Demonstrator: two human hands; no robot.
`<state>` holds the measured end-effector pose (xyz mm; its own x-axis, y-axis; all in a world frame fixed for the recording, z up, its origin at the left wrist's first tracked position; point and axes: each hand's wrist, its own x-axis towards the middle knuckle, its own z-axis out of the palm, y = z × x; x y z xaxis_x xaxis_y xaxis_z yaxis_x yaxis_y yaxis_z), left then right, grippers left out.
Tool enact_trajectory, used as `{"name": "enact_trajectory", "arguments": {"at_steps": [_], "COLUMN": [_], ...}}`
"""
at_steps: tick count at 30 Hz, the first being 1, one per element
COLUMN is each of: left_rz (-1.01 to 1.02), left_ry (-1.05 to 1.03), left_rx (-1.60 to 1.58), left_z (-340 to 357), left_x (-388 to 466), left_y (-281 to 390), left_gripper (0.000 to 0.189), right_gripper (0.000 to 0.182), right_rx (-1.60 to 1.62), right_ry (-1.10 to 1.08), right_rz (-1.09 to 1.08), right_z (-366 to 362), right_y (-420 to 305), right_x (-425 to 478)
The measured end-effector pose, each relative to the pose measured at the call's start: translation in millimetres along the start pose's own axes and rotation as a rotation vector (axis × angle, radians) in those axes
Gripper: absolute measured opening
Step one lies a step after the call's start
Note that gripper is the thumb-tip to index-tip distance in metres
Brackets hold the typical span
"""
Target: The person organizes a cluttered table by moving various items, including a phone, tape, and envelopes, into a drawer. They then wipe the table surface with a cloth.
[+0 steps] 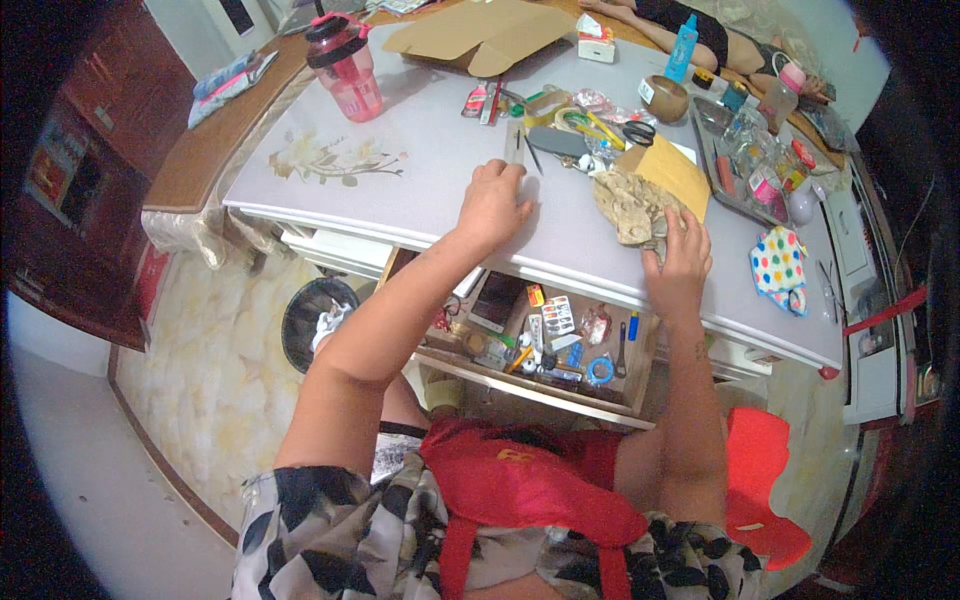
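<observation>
My left hand (493, 201) is over the tabletop with its fingers bent. Its fingertips are at the lower end of a narrow flat strip (514, 144), and whether they grip it is hidden. A slim dark pen-like stick (534, 155) lies just right of that. My right hand (681, 251) has its thumb and fingers around the near edge of a crumpled beige patterned cloth (630, 204). The cloth partly covers a yellow padded envelope (675, 174). Behind it are black-handled scissors (639, 133) and a grey oblong case (557, 141).
Below the white table's edge (360, 223) an open drawer (525, 386) holds small items. A pink drink bottle (345, 71), cardboard (480, 34) and a metal tray (720, 180) of jars stand on the table. A bin (300, 322) is left; a person (697, 37) lies beyond.
</observation>
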<state>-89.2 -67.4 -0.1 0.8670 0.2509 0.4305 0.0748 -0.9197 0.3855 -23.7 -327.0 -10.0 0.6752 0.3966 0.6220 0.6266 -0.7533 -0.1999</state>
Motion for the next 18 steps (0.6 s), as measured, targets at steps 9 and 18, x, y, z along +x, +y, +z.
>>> {"name": "enact_trajectory", "arguments": {"at_steps": [9,18], "left_rz": [-0.178,-0.417], "left_ry": [-0.206,-0.175], "left_rx": [0.423,-0.857], "left_z": [-1.2,-73.6], "left_x": [29.8,-50.3], "left_y": [-25.8,-64.1], "left_gripper": [0.03,0.036], "right_gripper": [0.054,0.05], "right_rx": [0.095,0.111], "right_ry": [0.016,0.026], "right_rz": [0.007,-0.013], "right_z": [2.5,3.1], "right_y": [0.5,2.9], "right_x": [0.0,-1.6]}}
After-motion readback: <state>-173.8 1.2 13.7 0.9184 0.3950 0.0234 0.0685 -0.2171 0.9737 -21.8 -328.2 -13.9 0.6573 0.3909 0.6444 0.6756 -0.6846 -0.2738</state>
